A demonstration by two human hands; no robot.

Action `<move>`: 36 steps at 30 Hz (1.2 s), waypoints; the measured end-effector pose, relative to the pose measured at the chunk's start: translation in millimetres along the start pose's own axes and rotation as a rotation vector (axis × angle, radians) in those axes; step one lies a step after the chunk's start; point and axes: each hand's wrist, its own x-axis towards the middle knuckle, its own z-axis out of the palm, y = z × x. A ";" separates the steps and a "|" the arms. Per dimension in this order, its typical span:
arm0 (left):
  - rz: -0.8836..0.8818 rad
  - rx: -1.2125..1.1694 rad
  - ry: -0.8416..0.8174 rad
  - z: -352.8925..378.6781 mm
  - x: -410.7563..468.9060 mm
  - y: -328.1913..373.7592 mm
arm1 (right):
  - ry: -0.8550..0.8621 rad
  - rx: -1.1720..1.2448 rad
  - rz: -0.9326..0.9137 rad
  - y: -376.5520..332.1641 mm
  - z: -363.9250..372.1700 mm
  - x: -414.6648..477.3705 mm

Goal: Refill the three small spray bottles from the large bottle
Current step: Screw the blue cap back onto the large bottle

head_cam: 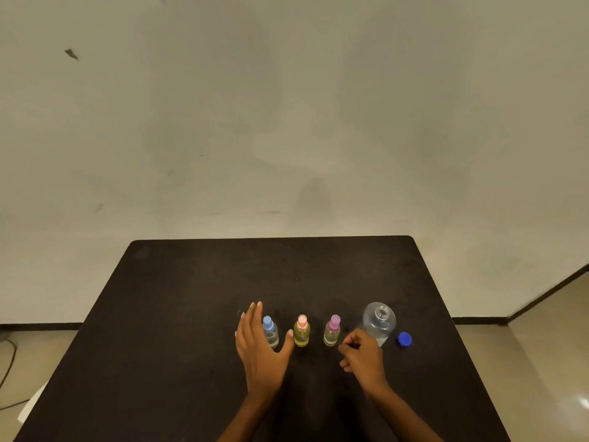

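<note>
Two hands are low over the table [191, 314], neither gripping a bottle.

Left hand [259, 349]: open, fingers straight and together, thumb spread. It cups around the blue-topped bottle [270, 334] from the left side. I cannot tell whether it touches. The thumb tip reaches close to the yellow bottle [301, 334].

Right hand [361, 354]: fingers curled in, nothing visible inside them. It sits just in front of the base of the large bottle [379, 323], between that and the purple-topped bottle [332, 331].

Layout: three small bottles stand upright in a row, each with its spray top on. The large bottle stands at the right end with its neck open. Its blue cap [404, 339] lies on the table just to its right.

Judgement: the large bottle is ready to pour, but no small bottle is open. The step in hand looks like taking up the blue-topped bottle.

Next move calls for: a firm left-hand grip on the blue-topped bottle, with the right hand twisting off its spray top. Narrow necks mean a slow, steady pour.
</note>
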 end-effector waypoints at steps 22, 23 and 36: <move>0.067 -0.173 -0.563 112.6 -20.1 126.8 | 0.251 0.193 -0.170 36.5 -86.4 11.2; 0.044 -0.147 -0.542 117.0 -20.3 126.4 | 0.238 0.186 -0.159 41.8 -88.1 13.0; 0.044 -0.240 -0.494 129.6 -18.3 111.4 | 0.202 -0.080 -0.093 70.5 -115.4 60.0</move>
